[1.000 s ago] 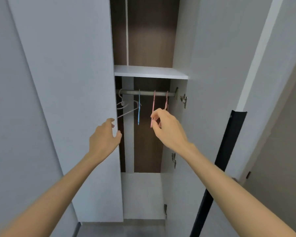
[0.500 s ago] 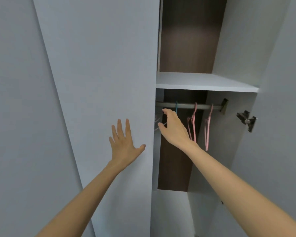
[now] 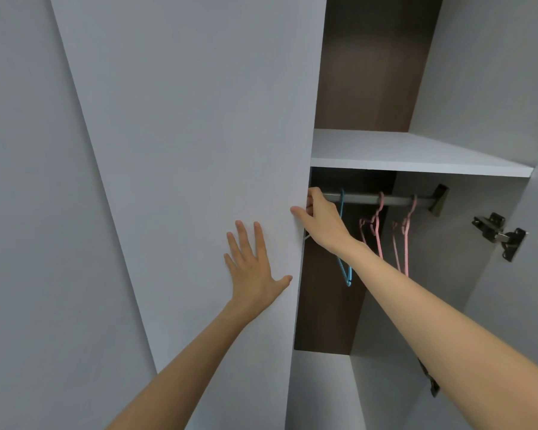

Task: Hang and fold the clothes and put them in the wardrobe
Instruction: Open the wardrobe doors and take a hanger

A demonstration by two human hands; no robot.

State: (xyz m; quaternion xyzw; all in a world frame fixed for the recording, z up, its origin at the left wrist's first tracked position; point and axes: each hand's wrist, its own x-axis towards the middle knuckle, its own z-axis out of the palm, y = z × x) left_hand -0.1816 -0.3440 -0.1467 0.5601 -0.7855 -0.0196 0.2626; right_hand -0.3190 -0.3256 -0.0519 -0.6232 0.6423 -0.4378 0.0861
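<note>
My left hand (image 3: 255,268) lies flat, fingers spread, on the white wardrobe door (image 3: 199,150). My right hand (image 3: 320,218) curls at the grey metal rail (image 3: 395,200), with the thin blue hanger (image 3: 348,279) just beside it. I can't tell if it grips anything.

wardrobe door (image 3: 184,135): matt, smooth pale-grey laminate. shelf (image 3: 416,156): same matt white board. back panel (image 3: 370,72): dark wood-look finish. rail (image 3: 395,200): brushed metal. hinge (image 3: 499,235): dull metal. hangers, pink (image 3: 378,231) and blue (image 3: 342,212): matt coated.

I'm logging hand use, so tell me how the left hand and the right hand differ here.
The left hand lies flat, fingers spread, against the door; the right hand is curled at the door's edge. The left hand sits lower; the right hand is up by the rail. What the right hand holds is hidden. Both are bare.
</note>
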